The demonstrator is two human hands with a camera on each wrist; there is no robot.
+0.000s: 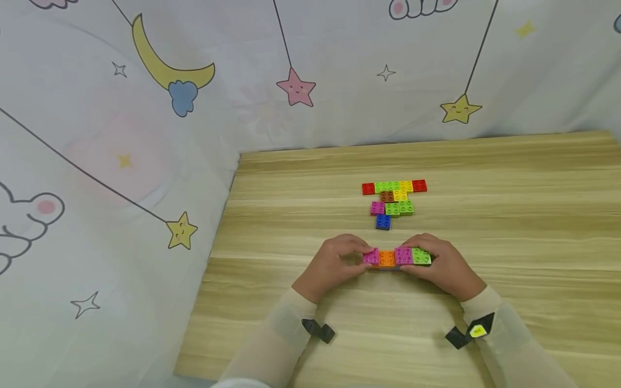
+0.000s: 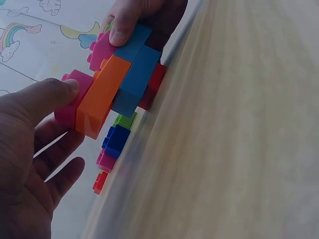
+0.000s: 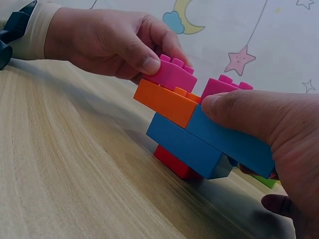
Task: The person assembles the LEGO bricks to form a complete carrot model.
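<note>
In the head view, a stack of blocks (image 1: 387,259) was near the middle of the table (image 1: 271,226), between the left hand (image 1: 332,264) and the right hand (image 1: 443,264). The left hand pinched a pink block (image 1: 371,255) at one end; the right hand gripped the other end, by a second pink block (image 1: 404,255) and a green block (image 1: 422,256). Beyond them, rows of coloured blocks (image 1: 392,209) lay before a printed cloth (image 1: 339,124).

In the left wrist view, the left thumb pressed the pink block, which sat on an orange block (image 2: 102,94); the lower fingers were loosely bent. A blue block (image 2: 137,82) was under the orange one.

In the right wrist view, the right thumb lay against the stack's side, its other fingers mostly hidden. A red block (image 3: 174,163) was lowest; whether it touched the table was unclear.
</note>
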